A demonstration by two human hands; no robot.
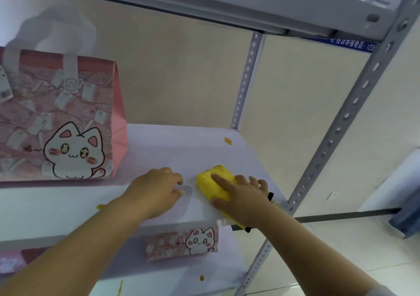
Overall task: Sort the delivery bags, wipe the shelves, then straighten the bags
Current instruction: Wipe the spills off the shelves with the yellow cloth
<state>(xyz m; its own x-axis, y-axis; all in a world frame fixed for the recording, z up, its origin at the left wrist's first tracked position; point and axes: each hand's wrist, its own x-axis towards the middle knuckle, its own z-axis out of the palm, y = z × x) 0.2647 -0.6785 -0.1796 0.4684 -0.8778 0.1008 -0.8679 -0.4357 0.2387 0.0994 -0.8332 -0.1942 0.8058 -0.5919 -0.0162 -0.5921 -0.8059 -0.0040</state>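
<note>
Your right grip lies flat on the yellow cloth, fingers spread, pressing it at the front edge of the shelf. Your left grip rests loosely curled at nine o'clock, holding nothing. Press evenly and sweep toward the orange stain at twelve o'clock.

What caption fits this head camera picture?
Right hand presses a yellow cloth on the shelf near a pink cat bag.

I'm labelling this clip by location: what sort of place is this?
Probably a delivery pickup point: slotted metal shelving, pink cat-print delivery bags on it, and a blue hotline notice behind.
</note>
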